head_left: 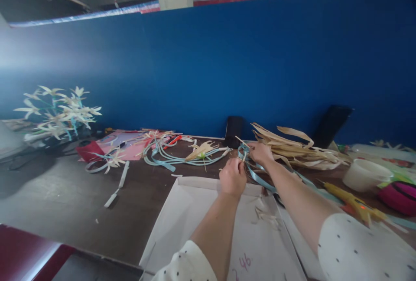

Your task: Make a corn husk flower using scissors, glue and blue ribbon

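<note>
My left hand (233, 177) is closed in a pinch at the far edge of the white box lid, by a looped light-blue ribbon (242, 151). A small pale tip shows above its fingers; the rest is hidden. Just beyond and to the right, my right hand (261, 153) is closed at the end of a thin pale stick (242, 142) that points up and left past the ribbon loop. Dried corn husks (292, 146) lie behind and right of this hand. More blue ribbon (258, 177) trails under the right wrist.
The white box lid (182, 216) lies beneath my arms, with husk scraps on it. Left are coiled pale-blue stems (156, 155), a husk flower (201, 151) and a bunch of husk flowers (61, 112). Right are a yellow glue gun (354, 203) and white cup (367, 174). A blue partition (208, 73) stands behind.
</note>
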Available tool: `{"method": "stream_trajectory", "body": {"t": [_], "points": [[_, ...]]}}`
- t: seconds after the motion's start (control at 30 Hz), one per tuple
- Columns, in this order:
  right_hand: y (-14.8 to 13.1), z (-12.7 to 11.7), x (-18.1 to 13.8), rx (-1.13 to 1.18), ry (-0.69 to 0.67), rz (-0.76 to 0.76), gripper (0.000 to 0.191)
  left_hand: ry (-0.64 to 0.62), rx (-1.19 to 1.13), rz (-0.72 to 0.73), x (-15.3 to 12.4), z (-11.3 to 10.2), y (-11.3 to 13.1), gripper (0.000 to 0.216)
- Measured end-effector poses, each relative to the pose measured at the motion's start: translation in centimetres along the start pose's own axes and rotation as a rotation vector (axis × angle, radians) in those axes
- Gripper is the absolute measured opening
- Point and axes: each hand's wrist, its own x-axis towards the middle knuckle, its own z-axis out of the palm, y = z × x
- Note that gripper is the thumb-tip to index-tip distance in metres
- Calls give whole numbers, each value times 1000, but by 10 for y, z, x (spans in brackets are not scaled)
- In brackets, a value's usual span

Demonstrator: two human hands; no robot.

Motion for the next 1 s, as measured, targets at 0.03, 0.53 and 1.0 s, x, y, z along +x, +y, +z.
{"method": "stream_trajectory", "body": {"t": [0.03, 0.53, 1.0], "points": [[-1, 1, 1, -1, -5, -4, 37, -4, 1, -2, 0, -1, 0, 16], [-8, -6, 13, 33, 112, -28, 38, -45, 2, 0, 0, -4, 1, 15], [-32, 13, 33, -133, -103, -317, 32, -51, 12, -12, 1, 0, 0, 18]]}}
